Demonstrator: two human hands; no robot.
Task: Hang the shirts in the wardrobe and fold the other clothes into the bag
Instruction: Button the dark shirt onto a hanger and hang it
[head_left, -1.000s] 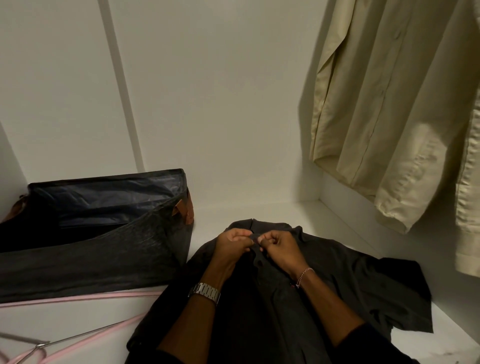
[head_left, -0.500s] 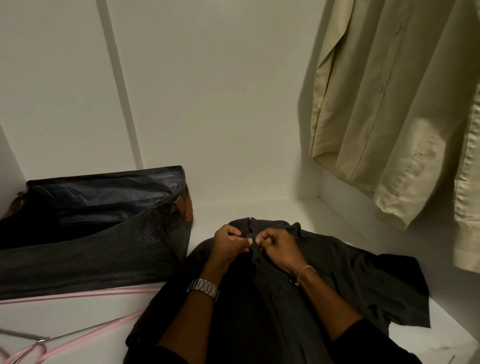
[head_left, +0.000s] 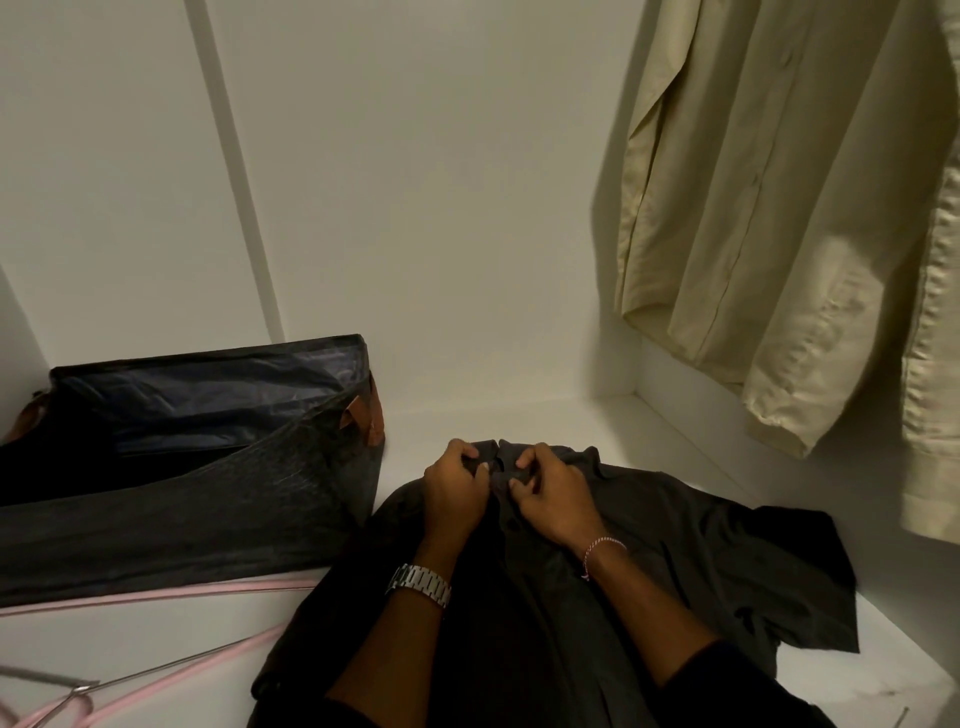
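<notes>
1. Dark shirt (head_left: 675, 545) spread flat on the white wardrobe floor (head_left: 519, 421), collar toward the back wall, one sleeve reaching the right edge.
2. Left hand (head_left: 454, 491) and right hand (head_left: 553, 499) side by side at the collar, fingers of each curled and pinching the placket fabric.
3. Open dark bag (head_left: 182, 467) at the back left corner, just beside the shirt.
4. Pink hangers (head_left: 156, 675) along the front left edge.
5. Cream shirt (head_left: 779, 218) hanging at upper right.
</notes>
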